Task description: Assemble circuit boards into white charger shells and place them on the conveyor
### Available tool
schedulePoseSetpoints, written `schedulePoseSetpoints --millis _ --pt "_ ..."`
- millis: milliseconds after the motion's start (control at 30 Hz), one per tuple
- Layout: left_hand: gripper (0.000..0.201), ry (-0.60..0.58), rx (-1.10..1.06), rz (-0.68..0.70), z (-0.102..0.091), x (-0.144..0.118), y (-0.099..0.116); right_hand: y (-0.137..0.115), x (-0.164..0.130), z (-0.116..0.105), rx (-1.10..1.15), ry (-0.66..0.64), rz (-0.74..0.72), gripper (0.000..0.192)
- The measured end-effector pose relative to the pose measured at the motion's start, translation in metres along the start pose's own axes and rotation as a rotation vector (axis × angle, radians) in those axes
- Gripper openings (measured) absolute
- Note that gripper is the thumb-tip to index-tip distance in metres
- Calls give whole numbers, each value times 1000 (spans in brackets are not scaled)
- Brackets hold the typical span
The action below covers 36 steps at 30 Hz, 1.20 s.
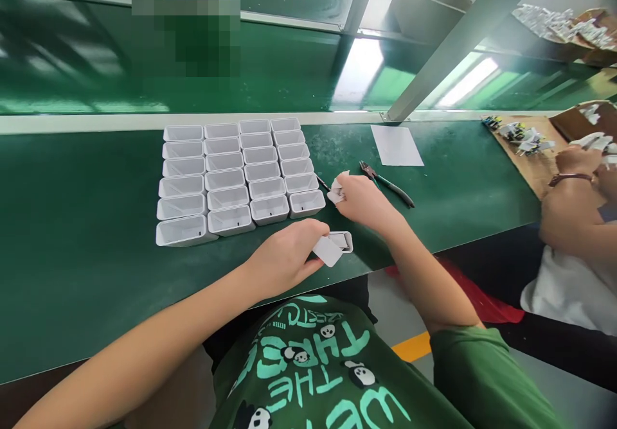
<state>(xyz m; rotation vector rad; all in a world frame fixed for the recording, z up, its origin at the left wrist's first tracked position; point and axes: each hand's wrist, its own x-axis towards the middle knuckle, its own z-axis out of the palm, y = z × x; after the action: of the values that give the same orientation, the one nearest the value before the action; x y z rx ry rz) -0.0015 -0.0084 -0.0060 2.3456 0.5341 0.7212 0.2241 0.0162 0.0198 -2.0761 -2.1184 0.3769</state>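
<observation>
Your green worktable (81, 236) spreads across the view, with a pale metal post (463, 47) rising slantwise at its back edge. Left of centre on it you have a block of open white boxes (230, 200), set close together in four columns of six. Off to your right a sheet of brown cardboard (523, 169) carries a heap of small mixed parts (523, 137), and a co-worker's hand (573, 159) is just beside it. Your left hand (289, 249), in front of the block, grasps a flat white plate (328, 252) between thumb and fingers; you have it partly over one more white box (349, 243), near the table's front edge, and I cannot tell whether your fingers grip that box too. Your right hand (361, 198) is just right of the block, fingertips pinched on small white pieces (336, 190). Beyond it lie a white paper sheet (396, 146) and, nearer to you, cutting pliers (388, 183) with dark handles. A thin dark rod (322, 183) shows between the block and your right fingertips.
</observation>
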Motion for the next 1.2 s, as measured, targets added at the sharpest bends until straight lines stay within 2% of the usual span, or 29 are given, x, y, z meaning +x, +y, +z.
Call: schedulePoseSetpoints --millis 67,200,267,333,467,567,700,833,1000,1200 --pt "31 5 7 0 0 0 1 7 -13 -2 152 136 -14 17" --pt "30 -10 7 3 -2 1 3 6 -62 0 832 621 3 10" --pt "30 -17 10 17 -2 1 3 0 -86 6 1021 715 23 18" --pt "30 -12 26 44 -3 2 3 -7 -103 14 1093 750 57 32" --pt "38 22 10 49 -3 4 4 -15 -119 29 1055 881 123 21" --pt "42 38 -14 34 -2 5 5 -17 -126 39 959 952 128 20" --pt "36 40 2 49 -3 5 6 -15 -134 55 791 1025 -50 21" --pt "36 47 14 59 -3 6 8 -9 -138 68 695 1064 -186 31" --pt "37 42 36 59 -4 6 8 -11 -138 70 658 1108 -195 32" --pt "37 39 45 71 -4 7 8 -10 -135 69 599 1099 -203 30"
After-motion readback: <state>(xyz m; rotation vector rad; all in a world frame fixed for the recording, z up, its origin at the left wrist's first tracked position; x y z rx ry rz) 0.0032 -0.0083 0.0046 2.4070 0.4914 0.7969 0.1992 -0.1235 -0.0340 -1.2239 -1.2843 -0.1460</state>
